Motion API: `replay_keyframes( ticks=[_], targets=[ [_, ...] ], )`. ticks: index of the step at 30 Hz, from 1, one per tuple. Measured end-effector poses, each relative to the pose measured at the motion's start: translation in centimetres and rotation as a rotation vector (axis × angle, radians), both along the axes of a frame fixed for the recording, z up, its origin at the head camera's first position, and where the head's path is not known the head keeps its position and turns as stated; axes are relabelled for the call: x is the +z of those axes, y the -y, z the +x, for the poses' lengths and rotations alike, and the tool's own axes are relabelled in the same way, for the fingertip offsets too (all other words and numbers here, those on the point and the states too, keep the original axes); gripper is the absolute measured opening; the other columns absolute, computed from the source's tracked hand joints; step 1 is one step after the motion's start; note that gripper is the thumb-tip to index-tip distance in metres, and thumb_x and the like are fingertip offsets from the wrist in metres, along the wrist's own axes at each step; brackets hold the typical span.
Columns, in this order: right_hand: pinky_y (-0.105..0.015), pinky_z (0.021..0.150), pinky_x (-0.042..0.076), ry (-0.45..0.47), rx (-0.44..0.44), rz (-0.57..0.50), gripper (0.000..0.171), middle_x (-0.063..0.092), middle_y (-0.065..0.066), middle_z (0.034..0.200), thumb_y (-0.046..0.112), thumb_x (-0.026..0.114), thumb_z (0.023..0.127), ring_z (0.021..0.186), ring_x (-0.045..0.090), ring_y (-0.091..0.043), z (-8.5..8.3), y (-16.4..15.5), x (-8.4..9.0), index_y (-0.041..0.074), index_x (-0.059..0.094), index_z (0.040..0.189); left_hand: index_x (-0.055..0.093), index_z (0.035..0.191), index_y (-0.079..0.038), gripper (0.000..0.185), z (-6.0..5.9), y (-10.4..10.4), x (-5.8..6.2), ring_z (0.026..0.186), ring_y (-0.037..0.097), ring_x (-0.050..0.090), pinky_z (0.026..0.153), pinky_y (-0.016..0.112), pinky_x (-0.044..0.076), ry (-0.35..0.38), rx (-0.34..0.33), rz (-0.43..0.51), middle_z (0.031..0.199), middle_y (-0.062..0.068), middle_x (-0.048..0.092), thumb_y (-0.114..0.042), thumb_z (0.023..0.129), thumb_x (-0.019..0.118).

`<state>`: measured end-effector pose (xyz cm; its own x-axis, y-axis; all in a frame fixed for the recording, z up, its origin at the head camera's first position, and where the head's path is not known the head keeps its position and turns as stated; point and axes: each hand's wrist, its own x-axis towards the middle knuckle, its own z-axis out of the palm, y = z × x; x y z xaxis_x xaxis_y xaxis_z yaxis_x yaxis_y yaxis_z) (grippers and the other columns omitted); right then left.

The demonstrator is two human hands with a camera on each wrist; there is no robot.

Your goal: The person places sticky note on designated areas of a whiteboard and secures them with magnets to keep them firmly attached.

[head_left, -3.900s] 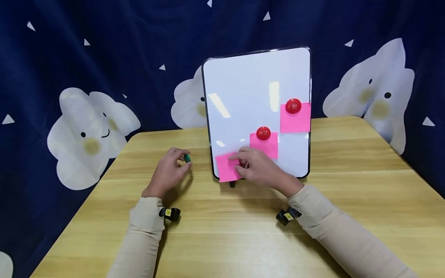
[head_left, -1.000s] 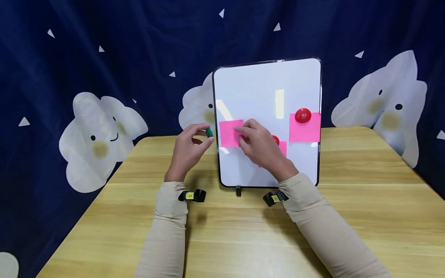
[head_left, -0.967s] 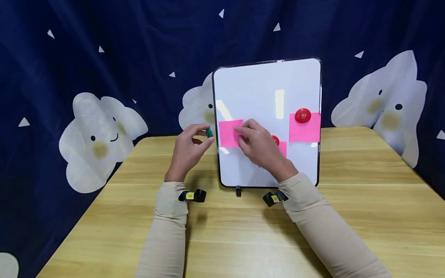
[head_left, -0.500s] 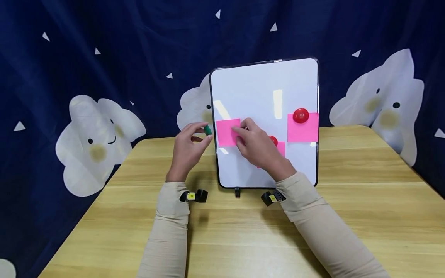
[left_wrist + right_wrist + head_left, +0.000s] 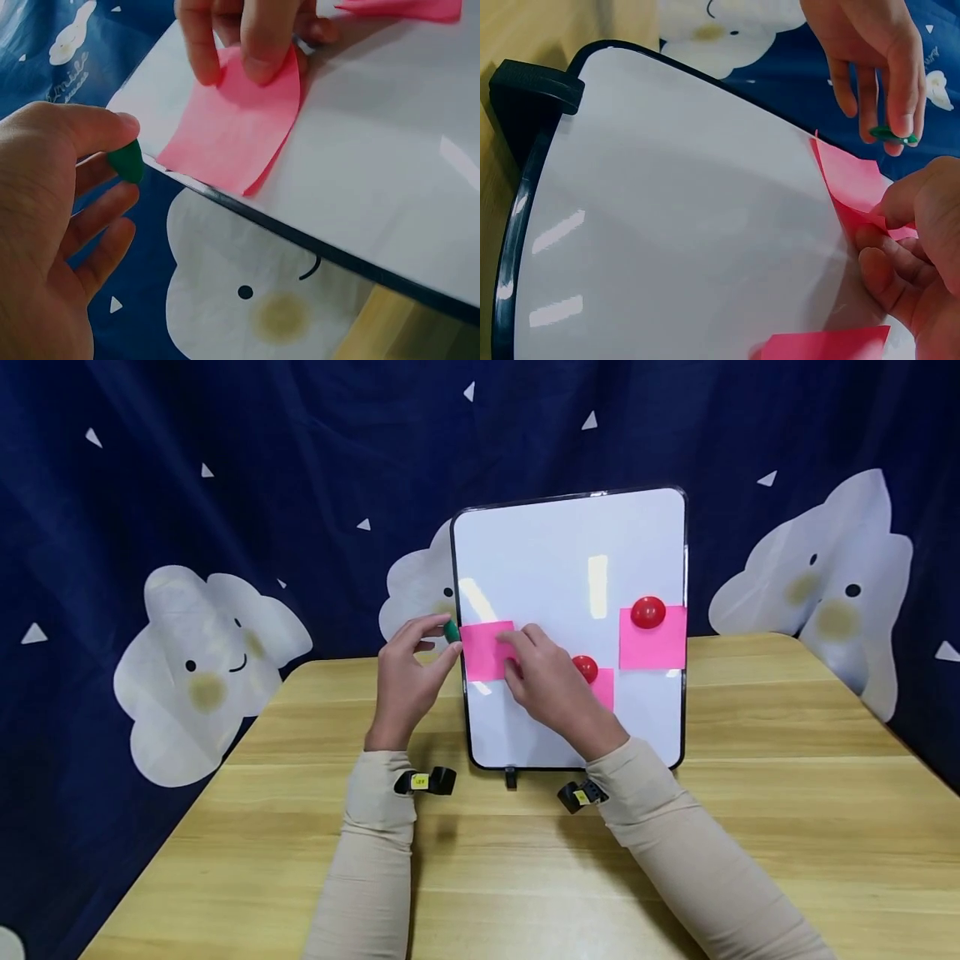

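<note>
Right hand (image 5: pixel 551 681) on pink note (image 5: pixel 486 649), left hand (image 5: pixel 408 672) pinching green magnet (image 5: pixel 451 631).

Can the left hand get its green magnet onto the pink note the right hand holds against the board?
Probably yes. The left hand pinches the green magnet just beside the pink note; the right hand covers only the note's right part, leaving its left part free.

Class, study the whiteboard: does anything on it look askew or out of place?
Yes. The pink note held by the right hand overhangs the whiteboard's left edge and curls, with no magnet on it. The left hand pinches a green magnet beside it.
</note>
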<state>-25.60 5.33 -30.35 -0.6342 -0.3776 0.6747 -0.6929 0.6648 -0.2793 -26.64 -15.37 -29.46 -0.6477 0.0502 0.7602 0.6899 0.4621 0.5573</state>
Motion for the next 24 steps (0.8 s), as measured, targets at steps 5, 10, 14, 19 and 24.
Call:
replay_keyframes(
  ticks=[5, 10, 14, 19, 24],
  targets=[
    [-0.030, 0.073, 0.057, -0.009, -0.017, -0.007, 0.043, 0.057, -0.015, 0.102, 0.006, 0.076, 0.087, 0.081, 0.059, -0.020, 0.0, 0.1, -0.1, -0.004, 0.063, 0.127, 0.071, 0.122, -0.003, 0.035, 0.0, -0.5, 0.2, 0.106, 0.019, 0.062, 0.093, 0.045, 0.048, -0.015, -0.011, -0.009, 0.118, 0.007, 0.069, -0.009, 0.088, 0.078],
    [-0.028, 0.070, 0.056, -0.016, -0.027, 0.001, 0.045, 0.055, -0.015, 0.100, 0.007, 0.077, 0.086, 0.078, 0.058, -0.019, 0.1, 0.2, -0.2, -0.004, 0.064, 0.128, 0.070, 0.122, -0.003, 0.035, -0.1, -0.9, 0.2, 0.106, 0.019, 0.061, 0.093, 0.045, 0.048, -0.038, -0.006, -0.025, 0.119, 0.008, 0.068, -0.008, 0.088, 0.077],
    [-0.027, 0.067, 0.055, -0.006, -0.046, 0.005, 0.046, 0.054, -0.015, 0.099, 0.009, 0.078, 0.086, 0.076, 0.057, -0.019, 0.2, 0.2, -0.2, -0.003, 0.065, 0.128, 0.071, 0.122, -0.003, 0.035, 0.0, -1.3, 0.2, 0.107, 0.020, 0.060, 0.093, 0.041, 0.048, -0.052, 0.007, -0.034, 0.121, 0.009, 0.065, -0.008, 0.088, 0.077],
    [-0.027, 0.064, 0.055, 0.019, -0.071, 0.009, 0.046, 0.052, -0.015, 0.098, 0.010, 0.077, 0.087, 0.073, 0.057, -0.019, 0.2, 0.3, -0.2, 0.000, 0.065, 0.130, 0.071, 0.121, -0.002, 0.034, -0.2, -1.8, 0.2, 0.108, 0.021, 0.059, 0.092, 0.037, 0.048, -0.075, 0.027, -0.075, 0.119, 0.012, 0.063, -0.008, 0.088, 0.077],
    [-0.026, 0.062, 0.054, 0.016, -0.098, 0.025, 0.045, 0.052, -0.014, 0.096, 0.011, 0.077, 0.087, 0.071, 0.057, -0.018, 0.2, 0.5, -0.3, 0.002, 0.066, 0.130, 0.071, 0.121, -0.001, 0.034, -0.4, -2.2, 0.3, 0.114, 0.023, 0.058, 0.097, 0.034, 0.048, -0.125, 0.052, -0.139, 0.120, 0.013, 0.063, -0.007, 0.088, 0.077]
  ],
)
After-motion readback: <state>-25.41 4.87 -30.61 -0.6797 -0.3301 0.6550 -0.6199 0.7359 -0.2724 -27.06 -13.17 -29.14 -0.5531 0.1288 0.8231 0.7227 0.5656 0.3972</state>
